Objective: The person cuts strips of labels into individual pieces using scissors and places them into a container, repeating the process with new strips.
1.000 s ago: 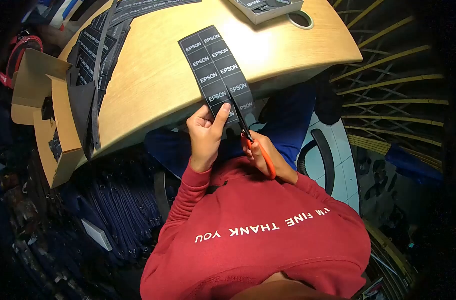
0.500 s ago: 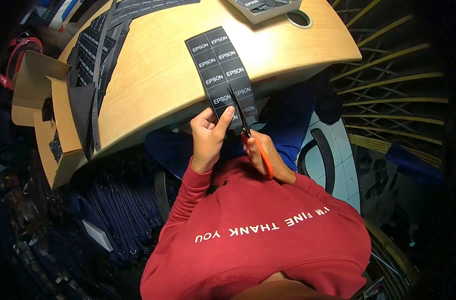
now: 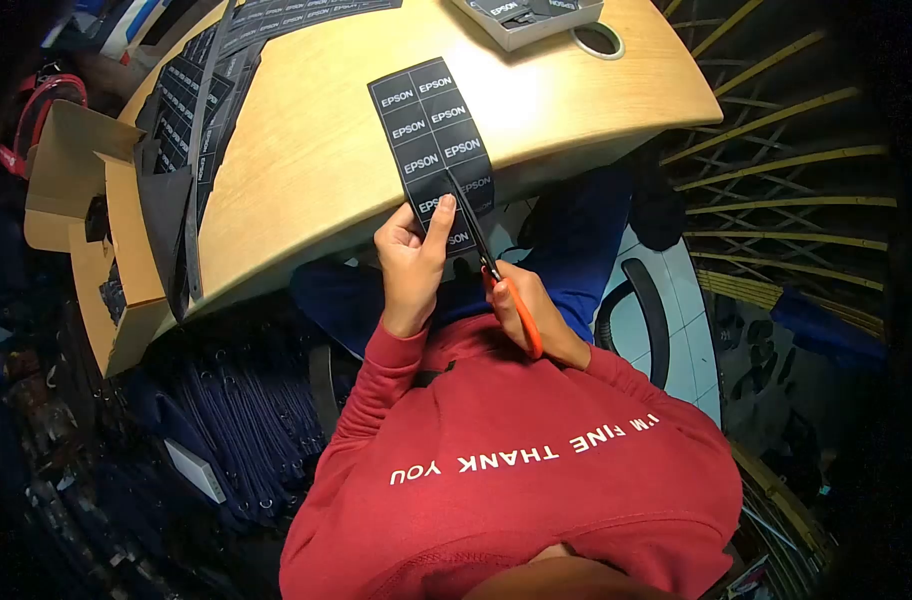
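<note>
My left hand pinches the near end of a black label strip, its thumb on top. The strip bears two columns of white "EPSON" labels, and its far part lies over the table edge. In my right hand are scissors with orange handles and dark blades. The blades lie along the line between the two columns, their tips about midway up the strip. To the right of the blades, part of the right column hangs lower and looks darker.
On the wooden table, more black label sheets are heaped at the left. A grey box with label pieces stands at the back beside a tape roll. An open cardboard box sits at the table's left edge.
The label strip and my left hand have shifted slightly left. The scissor blades have moved a little left and farther up along the middle line of the strip.
</note>
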`<state>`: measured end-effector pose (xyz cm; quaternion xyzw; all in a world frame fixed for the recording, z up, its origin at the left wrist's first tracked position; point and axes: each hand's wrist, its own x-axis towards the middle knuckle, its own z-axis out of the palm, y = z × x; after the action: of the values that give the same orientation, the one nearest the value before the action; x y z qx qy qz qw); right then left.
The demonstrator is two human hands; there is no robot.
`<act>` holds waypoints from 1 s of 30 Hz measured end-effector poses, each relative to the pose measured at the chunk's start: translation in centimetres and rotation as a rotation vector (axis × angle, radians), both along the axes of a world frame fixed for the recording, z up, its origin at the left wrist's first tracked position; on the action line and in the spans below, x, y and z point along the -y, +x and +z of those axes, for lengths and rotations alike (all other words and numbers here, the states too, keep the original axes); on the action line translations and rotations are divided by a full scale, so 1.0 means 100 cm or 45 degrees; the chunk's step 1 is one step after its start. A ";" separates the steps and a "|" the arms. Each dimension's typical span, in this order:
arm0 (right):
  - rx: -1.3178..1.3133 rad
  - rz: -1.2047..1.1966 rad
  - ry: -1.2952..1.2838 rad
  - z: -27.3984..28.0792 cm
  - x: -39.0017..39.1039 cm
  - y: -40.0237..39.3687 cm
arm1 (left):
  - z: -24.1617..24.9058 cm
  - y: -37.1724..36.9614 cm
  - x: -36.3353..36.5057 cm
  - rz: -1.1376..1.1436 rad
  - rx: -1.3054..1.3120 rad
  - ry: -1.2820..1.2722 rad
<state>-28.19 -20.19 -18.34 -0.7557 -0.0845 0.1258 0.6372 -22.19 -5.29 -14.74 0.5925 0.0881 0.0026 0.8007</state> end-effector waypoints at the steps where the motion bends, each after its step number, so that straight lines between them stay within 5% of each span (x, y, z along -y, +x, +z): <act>1: -0.013 -0.025 0.072 0.000 -0.001 0.000 | -0.002 0.000 0.000 0.007 0.012 0.016; 30: -0.097 -0.071 0.118 0.008 -0.004 0.004 | 0.002 -0.017 0.006 -0.168 -0.087 0.000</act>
<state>-27.79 -19.74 -17.58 -0.7220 -0.0447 0.1326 0.6776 -23.88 -5.94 -14.50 0.5968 0.0763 -0.0705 0.7956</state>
